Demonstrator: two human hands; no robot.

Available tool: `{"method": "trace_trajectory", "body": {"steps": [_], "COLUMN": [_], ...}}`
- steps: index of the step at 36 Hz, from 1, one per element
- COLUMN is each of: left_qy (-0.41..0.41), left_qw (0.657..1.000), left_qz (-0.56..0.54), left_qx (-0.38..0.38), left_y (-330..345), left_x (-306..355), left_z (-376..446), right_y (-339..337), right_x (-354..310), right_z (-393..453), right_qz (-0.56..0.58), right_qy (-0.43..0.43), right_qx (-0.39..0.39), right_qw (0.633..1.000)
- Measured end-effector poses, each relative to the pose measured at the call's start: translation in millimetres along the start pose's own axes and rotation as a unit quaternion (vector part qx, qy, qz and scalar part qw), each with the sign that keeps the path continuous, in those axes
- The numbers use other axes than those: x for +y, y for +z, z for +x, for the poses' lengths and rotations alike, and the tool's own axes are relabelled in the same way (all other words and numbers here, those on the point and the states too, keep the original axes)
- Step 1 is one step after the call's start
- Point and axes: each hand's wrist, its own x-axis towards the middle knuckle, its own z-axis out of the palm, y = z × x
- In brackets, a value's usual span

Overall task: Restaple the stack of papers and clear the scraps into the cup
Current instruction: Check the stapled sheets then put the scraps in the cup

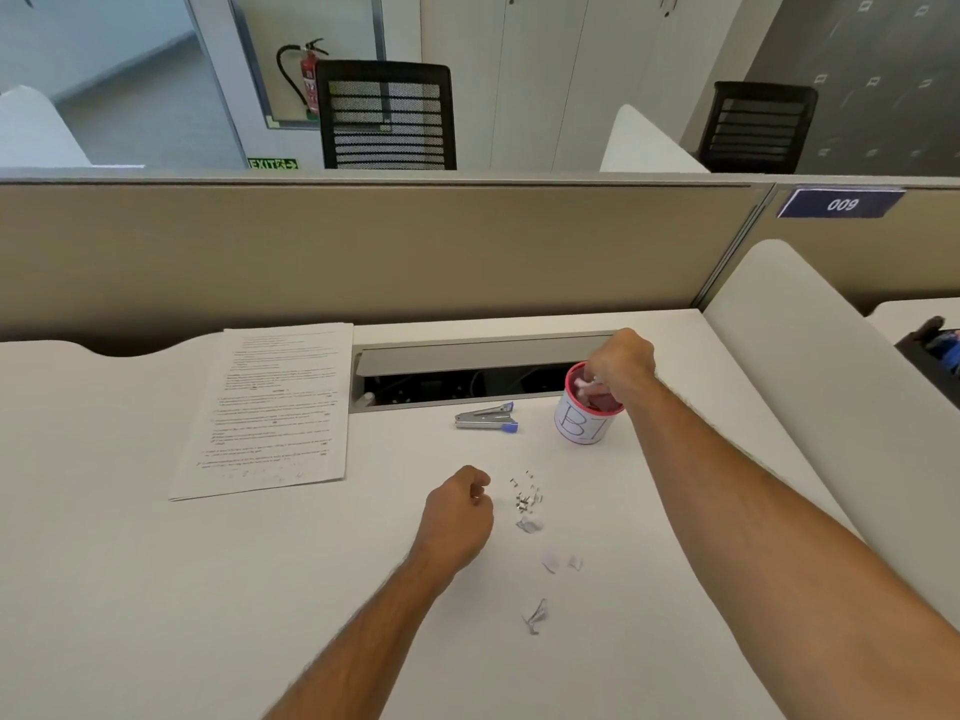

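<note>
A white counter (156,589) fills the lower view, seen from above by a person whose two bare forearms reach forward over it. The landmark is a white paper cup with a red inside and hand-drawn letters (584,423), standing toward the counter's far right, just in front of an open cable trough (467,381) set into the surface.

The right hand (621,368) hovers over the cup's mouth, fingers curled downward and pinching a small white paper scrap at the rim. The left hand (460,511) rests on the counter nearer than the cup and to its left, fingers curled in loosely; whether it holds anything cannot be told.

Just left of the cup lies a small silver stapler with blue ends (485,418), apart from it. Nearer than the cup, a scatter of loose metal staples (527,496) sits just beside the left hand, and torn white paper scraps (535,615) trail from there toward the viewer. Far left of the cup, a stack of printed white papers (270,407) lies flat, its far edge near the counter's back.

Bare counter stretches left of the scraps and toward the viewer. A white curved side panel (810,407) bounds the counter right of the cup. Behind the trough stands a tan partition wall (363,252), with two black mesh chairs (387,116) and a red fire extinguisher (310,77) beyond it.
</note>
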Motion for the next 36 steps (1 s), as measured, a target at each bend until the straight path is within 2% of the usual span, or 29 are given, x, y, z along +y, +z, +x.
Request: {"method": "trace_trajectory", "body": {"steps": [11,15,25,32,36], "left_qy": [0.006,0.027,0.056,0.079,0.097], "left_qw": [0.999,0.997,0.99,0.984,0.981], "left_qz": [0.037,0.07,0.109,0.119,0.141], "left_qx": [0.01,-0.009,-0.075,-0.107,-0.095], "left_y": [4.8,12.5,28.9,40.0,46.3], "left_x": [-6.2,-6.7,-10.0,-13.7,-18.4], "left_z": [1.5,-0.5,-1.2,1.3,5.0], "right_y": [-8.9,-11.2,-17.9,-10.7,-1.7], "right_x": [-3.8,-2.6,3.8,12.2,19.6], "right_z": [-28.2,-34.2,-33.9,-49.8,-63.2], "right_qz": [-0.005,-0.017,0.002,-0.004,-0.005], "right_qy": [-0.066,-0.079,-0.089,-0.154,-0.193], "right_qx": [0.064,0.079,0.083,0.105,0.069], "right_qw": [0.996,0.994,0.993,0.982,0.979]}}
